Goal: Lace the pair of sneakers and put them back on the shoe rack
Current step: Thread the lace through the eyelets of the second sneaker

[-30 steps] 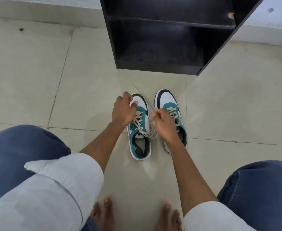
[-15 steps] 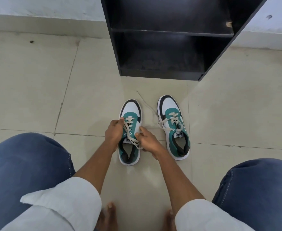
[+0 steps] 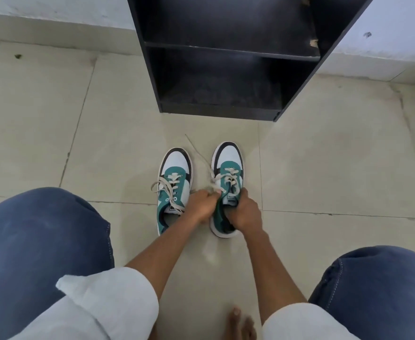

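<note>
Two green, white and black sneakers stand side by side on the tiled floor, toes pointing at the black shoe rack [image 3: 228, 111]. The left sneaker [image 3: 174, 182] is laced, with cream lace loops hanging off its left side. Both hands are on the right sneaker [image 3: 228, 163]. My left hand [image 3: 200, 204] grips its left side by the collar. My right hand [image 3: 244, 212] holds its right side and covers the heel opening. One lace end [image 3: 196, 150] trails on the floor between the shoes.
The rack has two open shelves, both bare, and stands against a white wall. My knees in blue jeans fill the lower left and lower right. A bare foot [image 3: 238, 325] rests on the floor at the bottom edge.
Both hands left the left sneaker's laces and moved right onto the right sneaker. The view tilted slightly, so the rack sits lower in frame.
</note>
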